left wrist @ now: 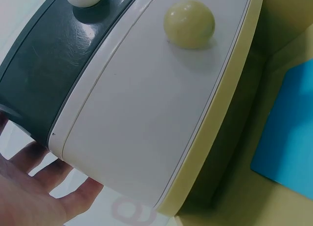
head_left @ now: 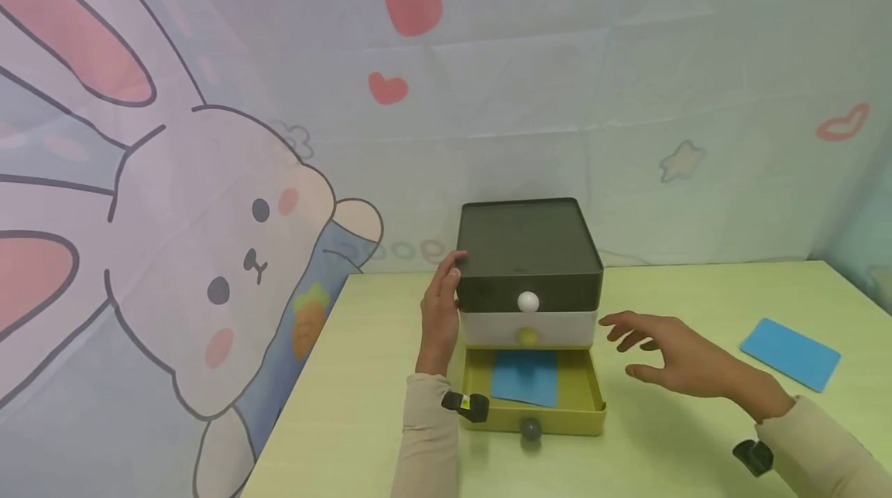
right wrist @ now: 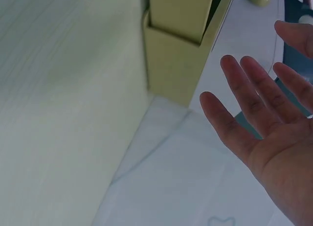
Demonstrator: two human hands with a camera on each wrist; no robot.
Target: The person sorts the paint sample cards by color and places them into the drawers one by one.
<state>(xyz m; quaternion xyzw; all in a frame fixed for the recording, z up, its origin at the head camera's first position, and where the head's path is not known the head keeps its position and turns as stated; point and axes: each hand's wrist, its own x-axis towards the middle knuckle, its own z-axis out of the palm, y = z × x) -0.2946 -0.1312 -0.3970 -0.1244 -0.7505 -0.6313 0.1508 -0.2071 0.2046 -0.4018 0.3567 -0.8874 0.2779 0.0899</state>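
Note:
A small three-tier drawer box (head_left: 530, 238) stands on the table, dark green on top, white in the middle and yellow at the bottom. Its bottom drawer (head_left: 571, 422) is pulled out, with a blue card (head_left: 526, 378) lying flat inside. My left hand (head_left: 440, 320) rests along the box's left side, fingers extended; the left wrist view shows its fingertips at the green and white tiers. To the right of the box, my right hand (head_left: 676, 358) hovers in the air, fingers spread and holding nothing. In the right wrist view its palm (right wrist: 288, 157) shows bare.
Another blue card (head_left: 790, 353) lies on the light green table (head_left: 697, 289) at the right. A white knob (head_left: 528, 302), a yellow knob (head_left: 527, 337) and a dark knob (head_left: 531, 429) mark the drawer fronts. Behind the box hangs a printed cloth (head_left: 523, 111).

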